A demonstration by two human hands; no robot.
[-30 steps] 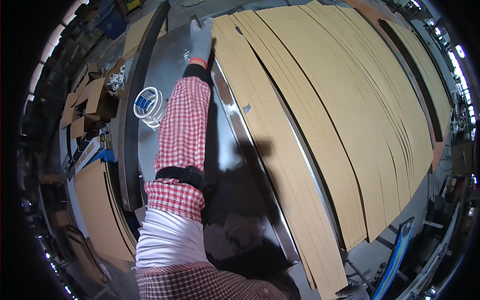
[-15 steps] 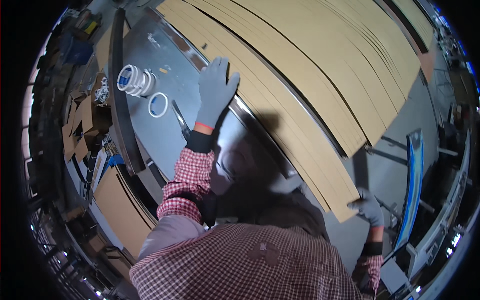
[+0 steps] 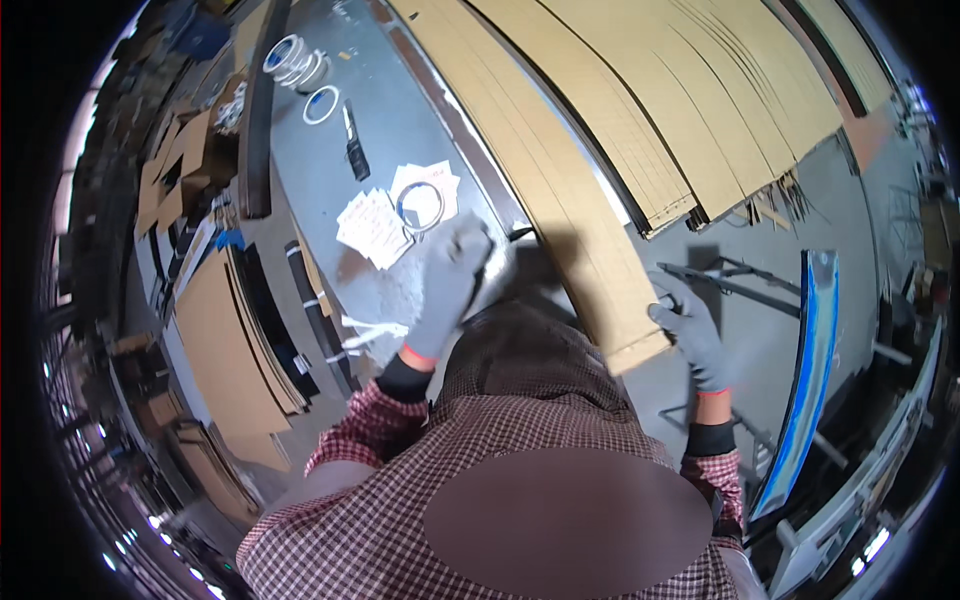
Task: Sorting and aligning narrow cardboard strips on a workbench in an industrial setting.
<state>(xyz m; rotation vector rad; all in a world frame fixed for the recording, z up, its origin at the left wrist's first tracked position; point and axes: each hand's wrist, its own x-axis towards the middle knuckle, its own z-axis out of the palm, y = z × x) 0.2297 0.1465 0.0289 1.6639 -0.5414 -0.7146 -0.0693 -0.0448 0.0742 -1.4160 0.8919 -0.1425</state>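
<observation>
My right hand [image 3: 692, 325], in a grey glove, grips the near right corner of a long tan cardboard strip [image 3: 570, 190], its thumb on top and the other fingers partly hidden. My left hand [image 3: 452, 275], gloved alike, is off the strip and over the grey metal table [image 3: 395, 95]. Its fingers look curled but are smeared by motion. Close beside it lie white printed paper labels [image 3: 374, 228] and a roll of tape [image 3: 420, 207]. Farther up the table are a black-handled tool [image 3: 355, 145], a white ring-shaped roll [image 3: 321, 105] and a stack of white rolls [image 3: 297, 65].
More cardboard strips [image 3: 690, 90] with dark edges lie side by side at the far right. A blue-faced panel [image 3: 800, 380] stands on the right near dark metal supports [image 3: 725, 275]. At the left are a dark beam [image 3: 257, 150], open cardboard boxes [image 3: 185, 160] and leaning cardboard sheets [image 3: 225, 340].
My left hand has left the cardboard strip and moved back toward my body, over the table. My right hand stays at the strip's corner. The view has shifted, showing the labels and tape roll.
</observation>
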